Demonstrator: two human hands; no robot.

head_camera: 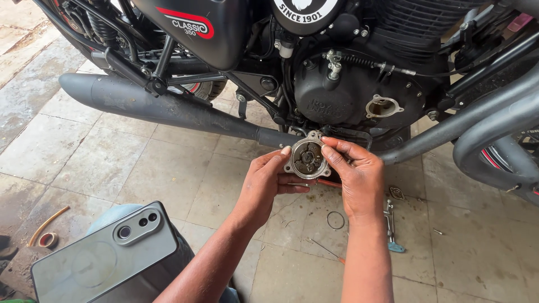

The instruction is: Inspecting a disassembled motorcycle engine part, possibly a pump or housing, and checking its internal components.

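Observation:
Both my hands hold a small round metal cover (306,159) with bolt lugs and a dirty inner face, turned toward me. My left hand (266,179) grips its left edge, thumb on the rim. My right hand (355,171) pinches its right edge with the fingertips. The cover hangs in front of a black motorcycle engine case (342,92), just below and left of a round open port (383,106) with a metal flange. The long black exhaust pipe (168,106) runs behind my hands.
On the tiled floor under my hands lie a thin ring (336,220), a screwdriver (325,248), a metal tool with a blue tip (391,227) and a gasket (396,193). A grey phone (106,255) rests on my knee at bottom left. A crash bar (483,120) curves at right.

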